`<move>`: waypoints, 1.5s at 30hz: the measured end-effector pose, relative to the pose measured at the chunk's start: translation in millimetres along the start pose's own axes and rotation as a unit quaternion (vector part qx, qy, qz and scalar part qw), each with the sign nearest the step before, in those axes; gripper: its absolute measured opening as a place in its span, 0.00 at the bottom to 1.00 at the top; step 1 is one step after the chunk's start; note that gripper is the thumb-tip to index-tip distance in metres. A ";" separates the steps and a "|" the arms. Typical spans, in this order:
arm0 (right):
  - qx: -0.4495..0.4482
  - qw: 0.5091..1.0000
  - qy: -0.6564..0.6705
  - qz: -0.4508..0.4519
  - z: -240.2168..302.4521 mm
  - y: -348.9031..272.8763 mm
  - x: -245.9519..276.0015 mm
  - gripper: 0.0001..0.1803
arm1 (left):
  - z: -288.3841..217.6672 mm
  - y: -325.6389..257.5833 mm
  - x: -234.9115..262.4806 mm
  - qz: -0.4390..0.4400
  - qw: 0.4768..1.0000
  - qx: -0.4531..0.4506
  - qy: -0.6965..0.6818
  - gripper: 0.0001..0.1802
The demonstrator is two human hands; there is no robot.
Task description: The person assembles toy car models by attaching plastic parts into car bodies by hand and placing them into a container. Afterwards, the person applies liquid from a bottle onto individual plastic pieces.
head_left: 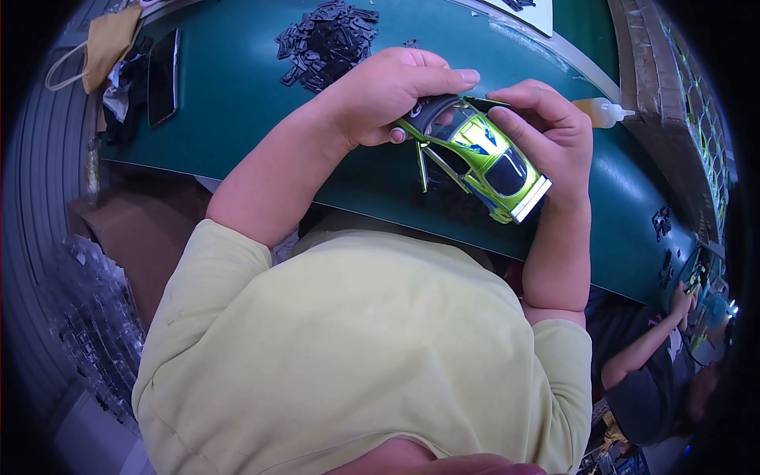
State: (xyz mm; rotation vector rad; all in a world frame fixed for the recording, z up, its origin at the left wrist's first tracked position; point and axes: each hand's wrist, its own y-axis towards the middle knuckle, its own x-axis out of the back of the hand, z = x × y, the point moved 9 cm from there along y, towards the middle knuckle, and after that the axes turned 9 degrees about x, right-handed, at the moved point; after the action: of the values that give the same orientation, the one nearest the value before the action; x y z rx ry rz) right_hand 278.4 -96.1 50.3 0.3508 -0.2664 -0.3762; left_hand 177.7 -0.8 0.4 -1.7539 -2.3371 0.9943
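Observation:
A bright green toy car (pixel 484 150) with blue markings, dark windows and a pale rear wing is held tilted above the table, between both hands. My left hand (pixel 393 93) is closed round its dark front end, the thumb along the top. My right hand (pixel 554 131) grips the car's far side, with thumb and fingers beside a raised door. On the near side another door (pixel 423 168) hangs swung out from the body. The car's underside and several of my fingertips are hidden.
On the green table (pixel 229 134) lie a heap of small black plastic parts (pixel 328 43), a phone (pixel 164 77) and a small bottle (pixel 602 112) of yellowish liquid. A cardboard box (pixel 645 71) borders the right. A co-worker's arm (pixel 645 348) shows at lower right.

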 end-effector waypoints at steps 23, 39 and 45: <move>-0.048 0.984 0.170 0.034 -8.9 4.1 -2.6 0.15 | -2.1 1.8 21.6 -0.132 0.991 -0.031 -0.011 0.14; 0.185 0.910 -0.371 0.019 40.4 0.7 -12.6 0.36 | -3.9 5.3 24.5 -0.153 0.980 -0.106 -0.072 0.15; 0.137 0.930 -0.340 0.019 34.1 4.2 -13.6 0.31 | -1.7 5.4 25.0 -0.152 0.980 -0.090 -0.086 0.15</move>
State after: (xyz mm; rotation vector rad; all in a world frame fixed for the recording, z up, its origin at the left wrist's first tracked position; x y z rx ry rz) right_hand 256.7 -96.7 80.2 0.4804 -1.0130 -0.4137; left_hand 174.2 22.7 -9.2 -1.3431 -2.7734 0.9435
